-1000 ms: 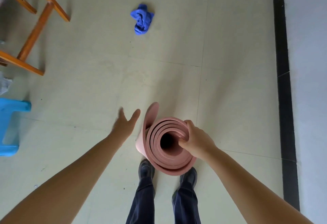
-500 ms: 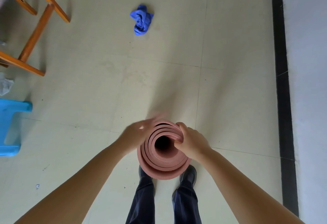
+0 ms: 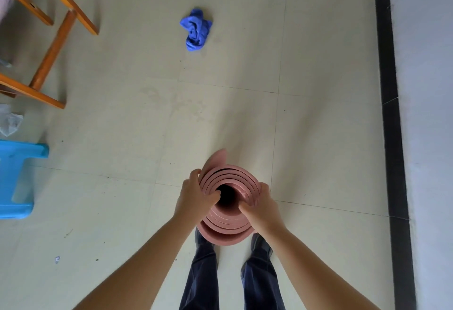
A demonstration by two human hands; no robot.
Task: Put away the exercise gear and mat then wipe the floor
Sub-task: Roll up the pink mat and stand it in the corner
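Mat [image 3: 226, 230] upright between our left hand [image 3: 193, 195] and right hand [image 3: 261, 208], both gripping its rolled rim, thumbs inside.

Open floor [image 3: 220, 113] ahead; cloth [image 3: 196, 29] beyond

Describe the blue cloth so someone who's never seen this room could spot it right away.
Start at the pale tiled floor and look ahead of the rolled pink mat, to the right of the wooden chair legs. The blue cloth lies there alone, crumpled. It is soft and deep blue, unlike the rigid light-blue plastic stool.
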